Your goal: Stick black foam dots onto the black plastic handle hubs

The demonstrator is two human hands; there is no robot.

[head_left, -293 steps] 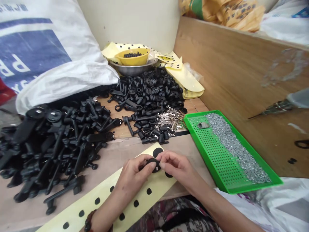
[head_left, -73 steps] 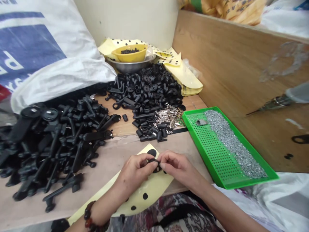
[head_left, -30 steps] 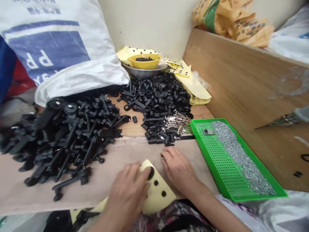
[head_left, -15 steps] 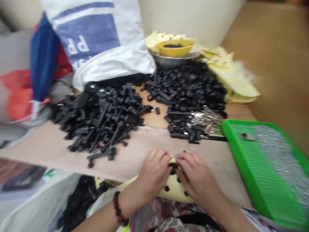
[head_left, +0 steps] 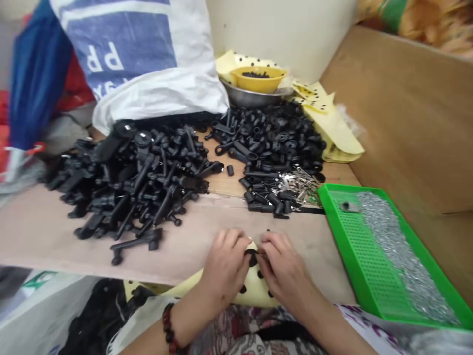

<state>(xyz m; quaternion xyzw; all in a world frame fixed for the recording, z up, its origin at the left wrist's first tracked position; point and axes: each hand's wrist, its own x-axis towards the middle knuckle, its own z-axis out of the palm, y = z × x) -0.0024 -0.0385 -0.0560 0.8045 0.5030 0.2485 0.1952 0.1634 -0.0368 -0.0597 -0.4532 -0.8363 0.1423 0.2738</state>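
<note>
A pale yellow sheet (head_left: 254, 295) dotted with round black stickers lies over the table's front edge, close to my body. My left hand (head_left: 227, 261) grips the sheet's upper end, with its fingers curled and the thumb along the edge. My right hand (head_left: 283, 264) is closed at the other side of that end, its fingertips pinching at a black sticker (head_left: 253, 254) between the two hands. Whether the sticker is partly lifted, I cannot tell. A small dark tip shows just above my right fingers.
Black plastic stand parts (head_left: 148, 182) heap at left, smaller black parts (head_left: 281, 133) at back right beside metal clips (head_left: 301, 183). A green tray (head_left: 354, 266) of small silvery pieces stands right. Behind are a yellow bowl (head_left: 258, 81), a white sack (head_left: 158, 98) and a cardboard panel (head_left: 399, 108).
The camera view has shifted, so the table's things sit slightly further left. Both hands stay at the end of the yellow sheet with little change in pose.
</note>
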